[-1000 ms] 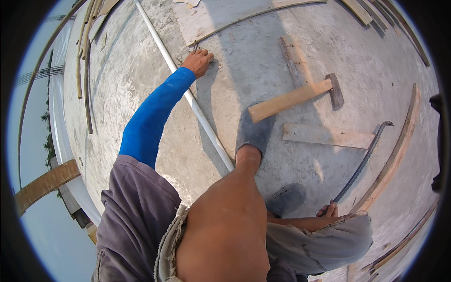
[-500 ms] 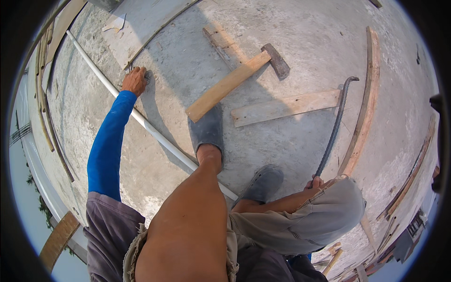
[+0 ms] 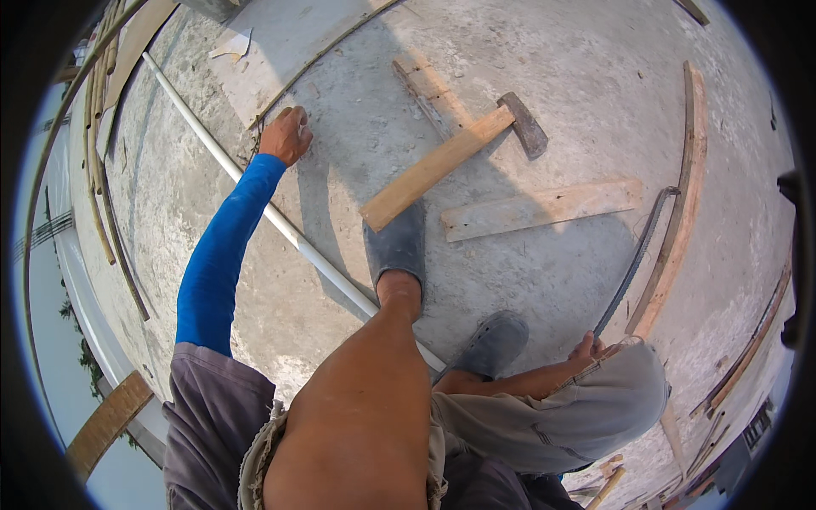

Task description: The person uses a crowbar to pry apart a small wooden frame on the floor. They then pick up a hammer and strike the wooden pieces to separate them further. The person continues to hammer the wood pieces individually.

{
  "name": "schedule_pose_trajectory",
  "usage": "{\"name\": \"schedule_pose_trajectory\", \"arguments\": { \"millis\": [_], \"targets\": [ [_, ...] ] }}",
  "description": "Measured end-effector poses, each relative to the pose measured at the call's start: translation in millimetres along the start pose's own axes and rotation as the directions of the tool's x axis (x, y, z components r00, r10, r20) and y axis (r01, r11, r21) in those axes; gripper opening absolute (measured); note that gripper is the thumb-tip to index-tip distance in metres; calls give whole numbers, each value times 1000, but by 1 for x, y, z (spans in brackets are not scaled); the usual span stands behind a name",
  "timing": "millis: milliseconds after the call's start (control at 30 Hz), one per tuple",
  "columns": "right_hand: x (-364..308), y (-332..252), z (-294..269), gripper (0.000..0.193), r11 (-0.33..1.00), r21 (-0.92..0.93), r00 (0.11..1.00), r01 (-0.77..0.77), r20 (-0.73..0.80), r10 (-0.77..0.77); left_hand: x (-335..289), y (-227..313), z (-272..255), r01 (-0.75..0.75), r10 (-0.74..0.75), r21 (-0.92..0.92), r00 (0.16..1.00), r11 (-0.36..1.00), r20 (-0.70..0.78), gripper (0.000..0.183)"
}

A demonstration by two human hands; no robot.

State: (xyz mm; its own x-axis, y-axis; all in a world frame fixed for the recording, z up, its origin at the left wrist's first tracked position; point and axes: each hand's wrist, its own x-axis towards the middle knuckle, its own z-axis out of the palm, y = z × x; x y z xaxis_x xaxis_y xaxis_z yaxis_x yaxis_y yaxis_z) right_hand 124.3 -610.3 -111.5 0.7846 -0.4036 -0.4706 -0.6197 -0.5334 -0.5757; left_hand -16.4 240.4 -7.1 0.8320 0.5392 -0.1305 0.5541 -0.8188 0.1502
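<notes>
My left hand, at the end of a blue sleeve, is over the concrete with its fingers curled in. What it holds, if anything, is hidden. A few thin dark pieces lie beside its wrist, by the board's corner. Low on the right, partly behind my knee, my right hand is closed round a dark ribbed crowbar, whose hooked tip points toward the long timber. A hammer with a thick wooden handle lies between my hands, the handle's end over my left shoe.
A white pipe runs diagonally under my left arm. A short plank lies beyond my right shoe, and a long timber farther right. Another wood piece is behind the hammer. A thin board lies at the far left.
My left hand has shifted right and slightly up, away from the thin dark pieces. The crowbar's hooked end has swung nearer to the long timber and off the short plank's end. The view has shifted slightly.
</notes>
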Motion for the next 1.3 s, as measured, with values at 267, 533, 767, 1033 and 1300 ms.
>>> {"name": "schedule_pose_trajectory", "arguments": {
  "millis": [267, 533, 767, 1033, 1300],
  "targets": [
    [-29, -54, 14, 41, 532, -774, 849, 343, 14, -528, 41, 216, 6, 259, -124, -472, 946, 843, 298, 72],
    [-80, -152, 24, 43, 392, -821, 739, 414, 52, -672, -1, 267, 9, 222, 56, -631, 919, 743, 389, 58],
    [-74, -263, 99, 65, 950, -54, 903, 308, 332, -273, -36, 367, 33, 384, -129, -922, 918, 43, 376, 45],
    [-72, -319, 211, 81, 908, 227, 918, 353, 105, -383, 35, 430, 67, 198, -381, -943, 921, 266, 86, 48],
    [-65, -334, 208, 66, 884, 458, 969, 95, 159, -187, 42, 316, 33, 21, -146, -497, 966, 868, -215, 68]
  ]
}}
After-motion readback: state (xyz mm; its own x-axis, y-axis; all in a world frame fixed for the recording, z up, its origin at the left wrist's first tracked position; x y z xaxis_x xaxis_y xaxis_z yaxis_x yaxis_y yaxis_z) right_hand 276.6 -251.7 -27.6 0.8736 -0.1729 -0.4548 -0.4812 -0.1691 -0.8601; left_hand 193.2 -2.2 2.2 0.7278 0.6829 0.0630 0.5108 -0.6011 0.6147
